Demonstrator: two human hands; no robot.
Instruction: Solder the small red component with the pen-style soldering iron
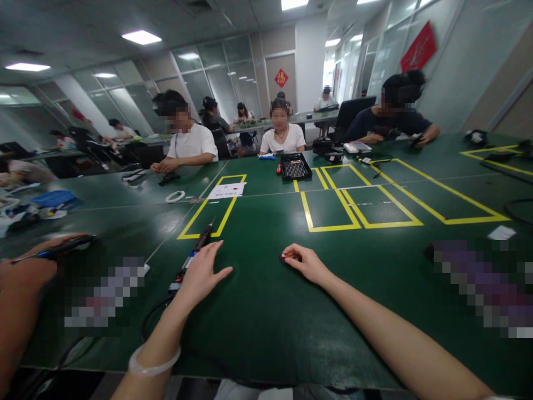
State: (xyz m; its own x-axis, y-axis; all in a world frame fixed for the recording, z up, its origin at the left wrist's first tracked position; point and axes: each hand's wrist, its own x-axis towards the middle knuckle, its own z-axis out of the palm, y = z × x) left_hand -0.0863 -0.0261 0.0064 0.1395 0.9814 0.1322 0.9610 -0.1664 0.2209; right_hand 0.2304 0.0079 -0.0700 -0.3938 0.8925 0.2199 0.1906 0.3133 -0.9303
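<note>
My left hand (203, 272) hovers or rests over the green table with thumb and fingers spread, open. Right beside it lies a slim corded tool (204, 238) with a black handle, blue and red parts and a thin metal tip; whether it is a soldering iron or a screwdriver I cannot tell. My hand partly covers its lower end, and a black cable (152, 316) curves away from it. On the bare tabletop to the right, my right hand (307, 263) has its fingers closed around a small red object (283, 256), mostly hidden by the fingertips.
Yellow tape (335, 228) marks several rectangles on the green table (258, 333). A black tray (296, 176) of small parts and a paper sheet (227, 190) lie farther back. At left, a co-worker's arm (25, 278) holds a dark pen-like tool (62, 245). Several people sit opposite.
</note>
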